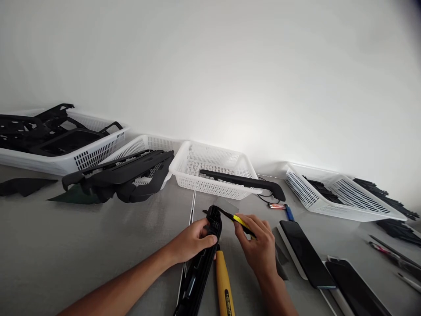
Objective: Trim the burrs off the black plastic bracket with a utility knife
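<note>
My left hand (194,241) is closed around a long black plastic trim piece (197,276), its ribbed inner side facing up. The piece slants from the bottom edge toward the middle of the view. In my right hand (258,243) is a yellow and black utility knife (242,223), gripped like a pen. Its tip points left and meets, or nearly meets, the far end of the trim piece. A tool with a yellow handle (224,281) lies between my two hands, just right of the trim piece; its far end is partly hidden.
Along the wall stand white plastic baskets; the middle basket (215,186) carries one black trim piece (245,180). Several similar pieces (125,173) overhang a basket at left. A phone (307,252), a second dark device (355,285), a lighter (276,206) and pens (384,249) lie at right.
</note>
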`<state>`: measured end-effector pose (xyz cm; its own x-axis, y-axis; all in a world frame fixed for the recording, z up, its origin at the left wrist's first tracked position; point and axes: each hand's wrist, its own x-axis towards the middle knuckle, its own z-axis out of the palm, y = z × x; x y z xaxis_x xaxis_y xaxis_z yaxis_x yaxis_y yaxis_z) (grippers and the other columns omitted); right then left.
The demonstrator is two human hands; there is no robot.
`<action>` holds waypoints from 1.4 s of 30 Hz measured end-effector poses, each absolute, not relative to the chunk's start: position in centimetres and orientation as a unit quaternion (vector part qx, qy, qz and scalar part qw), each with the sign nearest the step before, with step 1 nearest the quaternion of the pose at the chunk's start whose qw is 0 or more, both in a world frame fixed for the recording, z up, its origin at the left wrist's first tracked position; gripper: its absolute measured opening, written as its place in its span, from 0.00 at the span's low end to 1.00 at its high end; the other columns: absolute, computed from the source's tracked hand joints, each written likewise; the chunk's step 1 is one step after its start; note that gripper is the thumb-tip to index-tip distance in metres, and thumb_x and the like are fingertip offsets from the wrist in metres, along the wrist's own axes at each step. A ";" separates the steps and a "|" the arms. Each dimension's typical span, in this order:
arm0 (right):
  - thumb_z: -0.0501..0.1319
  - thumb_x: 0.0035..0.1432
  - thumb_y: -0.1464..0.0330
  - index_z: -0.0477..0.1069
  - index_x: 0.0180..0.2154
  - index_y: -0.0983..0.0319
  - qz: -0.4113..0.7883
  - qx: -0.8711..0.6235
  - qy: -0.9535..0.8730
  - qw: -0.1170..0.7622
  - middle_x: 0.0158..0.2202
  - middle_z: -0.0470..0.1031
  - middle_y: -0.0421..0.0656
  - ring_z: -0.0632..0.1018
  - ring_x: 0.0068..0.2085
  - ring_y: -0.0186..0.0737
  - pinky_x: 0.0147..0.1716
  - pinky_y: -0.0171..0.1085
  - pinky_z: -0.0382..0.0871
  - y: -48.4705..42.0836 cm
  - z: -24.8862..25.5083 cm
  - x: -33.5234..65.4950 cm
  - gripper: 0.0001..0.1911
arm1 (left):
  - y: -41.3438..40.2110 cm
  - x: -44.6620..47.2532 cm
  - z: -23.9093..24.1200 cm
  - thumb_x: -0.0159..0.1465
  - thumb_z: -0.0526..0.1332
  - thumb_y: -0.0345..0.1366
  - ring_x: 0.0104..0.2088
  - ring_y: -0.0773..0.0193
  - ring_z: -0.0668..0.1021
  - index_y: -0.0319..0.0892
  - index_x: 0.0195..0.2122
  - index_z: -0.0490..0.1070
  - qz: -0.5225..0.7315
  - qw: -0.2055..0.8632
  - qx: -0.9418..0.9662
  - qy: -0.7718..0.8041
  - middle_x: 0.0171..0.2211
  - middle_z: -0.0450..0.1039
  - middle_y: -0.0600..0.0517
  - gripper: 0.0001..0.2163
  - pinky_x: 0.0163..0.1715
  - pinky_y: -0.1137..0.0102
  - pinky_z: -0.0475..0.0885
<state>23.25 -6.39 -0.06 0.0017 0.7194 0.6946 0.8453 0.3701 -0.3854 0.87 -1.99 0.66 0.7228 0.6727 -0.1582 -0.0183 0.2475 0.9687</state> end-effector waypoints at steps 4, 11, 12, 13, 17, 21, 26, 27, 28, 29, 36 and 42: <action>0.61 0.71 0.65 0.80 0.47 0.56 -0.057 -0.557 -0.709 0.429 0.39 0.82 0.42 0.80 0.39 0.39 0.38 0.39 0.63 -6.3 -0.1 23.2 0.08 | -1.9 0.9 0.1 0.64 0.68 0.51 0.30 0.58 0.83 0.41 0.50 0.69 0.237 0.739 0.560 0.291 0.29 0.77 0.52 0.22 0.28 0.70 0.74; 0.62 0.69 0.67 0.80 0.46 0.56 -0.053 -0.538 -0.720 0.435 0.40 0.82 0.42 0.81 0.40 0.40 0.39 0.40 0.65 -6.4 0.1 23.4 0.08 | -1.6 0.9 -0.5 0.64 0.68 0.52 0.30 0.57 0.84 0.40 0.56 0.69 0.249 0.747 0.548 0.284 0.29 0.79 0.51 0.26 0.29 0.69 0.76; 0.62 0.69 0.68 0.80 0.45 0.56 -0.050 -0.532 -0.728 0.429 0.40 0.83 0.42 0.81 0.40 0.40 0.39 0.40 0.65 -6.4 0.2 23.4 0.07 | -1.5 0.9 -0.4 0.65 0.68 0.52 0.30 0.58 0.84 0.40 0.56 0.69 0.252 0.746 0.547 0.284 0.29 0.79 0.50 0.26 0.30 0.68 0.76; 0.62 0.69 0.68 0.80 0.45 0.56 -0.049 -0.531 -0.733 0.423 0.39 0.83 0.42 0.82 0.40 0.40 0.38 0.40 0.65 -6.4 0.2 23.3 0.08 | -1.5 0.9 -0.4 0.65 0.68 0.52 0.30 0.58 0.84 0.40 0.56 0.69 0.253 0.746 0.547 0.284 0.30 0.80 0.50 0.25 0.30 0.68 0.76; 0.62 0.69 0.66 0.81 0.44 0.56 -0.081 -0.556 -0.711 0.423 0.39 0.83 0.42 0.82 0.39 0.40 0.38 0.40 0.65 -6.3 0.1 23.5 0.08 | -1.5 0.9 -0.4 0.65 0.68 0.52 0.30 0.58 0.83 0.40 0.55 0.70 0.253 0.746 0.544 0.287 0.29 0.80 0.50 0.25 0.30 0.68 0.76; 0.63 0.68 0.68 0.81 0.43 0.56 -0.101 -0.544 -0.713 0.431 0.38 0.83 0.42 0.82 0.39 0.39 0.38 0.40 0.64 -6.3 0.3 23.8 0.07 | -1.6 0.9 -0.7 0.64 0.69 0.52 0.30 0.57 0.83 0.40 0.53 0.70 0.256 0.751 0.540 0.283 0.29 0.80 0.49 0.24 0.30 0.68 0.75; 0.63 0.67 0.70 0.80 0.42 0.56 -0.122 -0.528 -0.735 0.407 0.38 0.82 0.41 0.82 0.39 0.39 0.40 0.41 0.62 -6.5 0.5 23.3 0.07 | -1.7 0.9 -0.2 0.65 0.67 0.52 0.31 0.57 0.83 0.41 0.54 0.70 0.259 0.739 0.549 0.293 0.30 0.80 0.50 0.24 0.31 0.68 0.76; 0.63 0.67 0.70 0.80 0.42 0.56 -0.130 -0.532 -0.732 0.405 0.38 0.82 0.41 0.82 0.39 0.39 0.40 0.41 0.61 -6.5 0.5 23.4 0.06 | -1.7 0.9 -0.1 0.66 0.67 0.53 0.32 0.57 0.83 0.41 0.55 0.70 0.261 0.734 0.552 0.296 0.30 0.80 0.49 0.24 0.32 0.67 0.76; 0.63 0.67 0.70 0.80 0.43 0.56 -0.136 -0.535 -0.729 0.405 0.38 0.82 0.41 0.82 0.39 0.39 0.40 0.41 0.61 -6.5 0.5 23.5 0.06 | -1.7 0.9 0.1 0.66 0.67 0.53 0.32 0.57 0.83 0.41 0.56 0.70 0.263 0.731 0.555 0.299 0.30 0.80 0.49 0.25 0.33 0.67 0.76; 0.63 0.67 0.70 0.80 0.43 0.56 -0.141 -0.537 -0.725 0.407 0.38 0.82 0.41 0.82 0.39 0.39 0.40 0.41 0.61 -6.5 0.6 23.6 0.06 | -1.7 0.9 0.1 0.66 0.66 0.53 0.33 0.56 0.84 0.41 0.57 0.69 0.263 0.729 0.557 0.299 0.31 0.80 0.49 0.25 0.33 0.66 0.77; 0.64 0.66 0.70 0.80 0.43 0.56 -0.126 -0.521 -0.734 0.417 0.38 0.82 0.40 0.82 0.39 0.40 0.40 0.41 0.61 -6.4 0.7 24.5 0.06 | -1.7 0.9 0.0 0.66 0.67 0.53 0.32 0.57 0.84 0.41 0.56 0.70 0.262 0.730 0.559 0.293 0.30 0.79 0.50 0.25 0.33 0.67 0.77; 0.63 0.68 0.68 0.80 0.43 0.56 -0.123 -0.543 -0.716 0.422 0.39 0.83 0.42 0.82 0.40 0.41 0.39 0.40 0.62 -6.3 0.4 24.6 0.06 | -1.8 0.9 0.1 0.66 0.66 0.53 0.33 0.57 0.84 0.41 0.55 0.70 0.261 0.733 0.557 0.290 0.32 0.80 0.49 0.24 0.33 0.67 0.76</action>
